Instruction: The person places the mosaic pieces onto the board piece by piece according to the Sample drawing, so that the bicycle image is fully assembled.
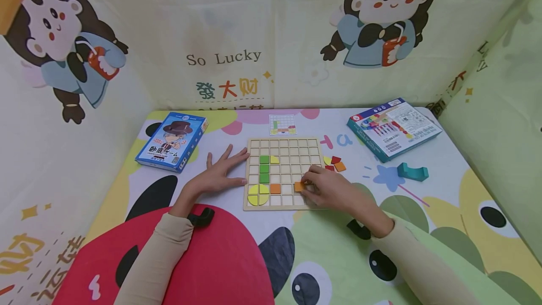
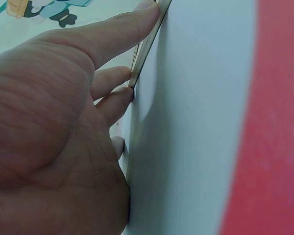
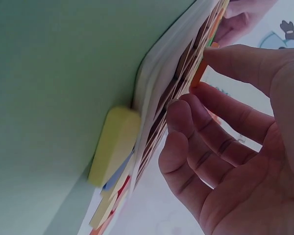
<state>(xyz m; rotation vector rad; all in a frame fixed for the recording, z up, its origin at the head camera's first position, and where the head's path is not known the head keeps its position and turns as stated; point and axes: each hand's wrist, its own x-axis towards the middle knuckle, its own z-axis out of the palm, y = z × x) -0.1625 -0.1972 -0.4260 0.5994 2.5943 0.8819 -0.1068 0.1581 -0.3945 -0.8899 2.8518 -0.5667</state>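
A wooden grid board (image 1: pixel 275 208) lies on the table between the two hands. My left hand (image 1: pixel 215 173) has its fingers spread, with fingertips and thumb at the board's left edge. Over the lower right cells, my right hand (image 1: pixel 332 188) pinches an orange square tile (image 1: pixel 298 187) between thumb and forefinger; the tile (image 3: pixel 200 72) is tilted in the right wrist view. On the grid sit a column of green tiles (image 1: pixel 264 168), a yellow circle made of quarter pieces (image 1: pixel 258 195), a small yellow piece (image 1: pixel 274 159) and another orange tile (image 1: pixel 275 188).
Loose red, yellow and orange pieces (image 1: pixel 340 167) lie beyond the board's right edge. A pattern card (image 1: pixel 282 124) is behind the board. A blue box (image 1: pixel 171 142) stands at the back left, a teal-edged box (image 1: pixel 394 128) at the back right, with a teal curved block (image 1: pixel 412 172) nearer.
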